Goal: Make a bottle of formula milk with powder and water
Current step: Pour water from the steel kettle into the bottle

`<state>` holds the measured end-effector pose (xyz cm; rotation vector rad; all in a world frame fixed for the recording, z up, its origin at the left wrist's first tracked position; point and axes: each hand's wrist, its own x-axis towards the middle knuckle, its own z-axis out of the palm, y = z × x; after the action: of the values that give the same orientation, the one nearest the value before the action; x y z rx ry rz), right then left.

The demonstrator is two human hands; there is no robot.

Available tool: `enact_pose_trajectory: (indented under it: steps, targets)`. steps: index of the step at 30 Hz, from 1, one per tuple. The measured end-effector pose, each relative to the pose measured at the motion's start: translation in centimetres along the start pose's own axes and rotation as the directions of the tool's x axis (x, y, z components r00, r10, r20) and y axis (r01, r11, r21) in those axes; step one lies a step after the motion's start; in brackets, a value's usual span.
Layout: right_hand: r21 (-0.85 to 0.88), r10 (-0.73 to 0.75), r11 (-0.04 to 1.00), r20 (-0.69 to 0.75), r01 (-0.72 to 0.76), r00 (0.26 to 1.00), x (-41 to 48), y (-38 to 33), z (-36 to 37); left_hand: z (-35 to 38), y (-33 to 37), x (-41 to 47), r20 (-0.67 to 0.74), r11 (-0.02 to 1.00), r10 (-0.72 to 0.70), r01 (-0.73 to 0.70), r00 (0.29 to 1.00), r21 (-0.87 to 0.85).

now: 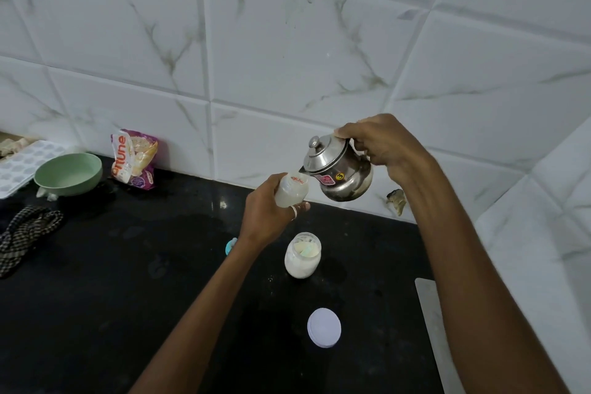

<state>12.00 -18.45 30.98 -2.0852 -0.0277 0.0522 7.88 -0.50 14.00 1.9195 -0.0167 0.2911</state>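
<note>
My left hand [267,208] grips a clear baby bottle [292,189] with red print, held above the black counter [128,281]. My right hand [380,144] holds a small steel kettle [335,169] by its handle, tilted left so its spout touches the bottle's open mouth. Whitish contents show low in the bottle. Below the hands stands an open glass jar of white powder [302,254] with a scoop lying in it. The jar's white lid [324,327] lies flat nearer to me. A teal piece [230,246] peeks out behind my left wrist.
A green bowl [68,173] and a food pouch [134,155] stand at the back left against the tiled wall. A white moulded tray [19,166] sits at the far left, with a checked cloth [25,233] in front of it. A pale flat strip [431,313] lies at the right.
</note>
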Motion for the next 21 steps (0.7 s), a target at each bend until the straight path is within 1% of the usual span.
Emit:
enact_pose_trajectory:
  steps: [2, 5, 7, 11, 14, 18, 21]
  targets:
    - [0.169, 0.08, 0.983, -0.043, -0.072, 0.996, -0.4, 2.0, 0.1, 0.0, 0.0, 0.2, -0.001, 1.0, -0.012, 0.012, 1.0, -0.02]
    - [0.438, 0.185, 0.889, -0.08, -0.133, 0.979, -0.8, 5.8, 0.9, 0.1, 0.0, 0.3, -0.004, 0.999, -0.022, 0.022, 1.0, -0.032]
    - [0.543, 0.254, 0.824, -0.104, -0.159, 0.962, -1.2, 8.5, 1.7, 0.3, -0.2, 0.4, 0.005, 1.0, -0.018, 0.018, 1.0, -0.023]
    - [0.683, 0.396, 0.704, -0.151, -0.194, 0.906, -2.1, 13.8, 2.9, 0.9, -0.9, 0.2, 0.034, 0.999, -0.04, 0.04, 0.999, -0.011]
    - [0.743, 0.469, 0.637, -0.162, -0.205, 0.868, -2.2, 17.9, 3.1, 1.5, -1.7, 0.0, 0.055, 0.997, -0.077, 0.077, 0.996, -0.003]
    - [0.735, 0.512, 0.638, -0.181, -0.231, 0.84, -1.7, 22.8, 3.3, 2.3, -2.8, -0.3, 0.08, 0.993, -0.116, 0.117, 0.99, -0.005]
    - [0.721, 0.542, 0.637, -0.167, -0.272, 0.824, -1.1, 26.0, 3.6, 3.0, -4.1, -0.6, 0.082, 0.989, -0.147, 0.149, 0.986, -0.019]
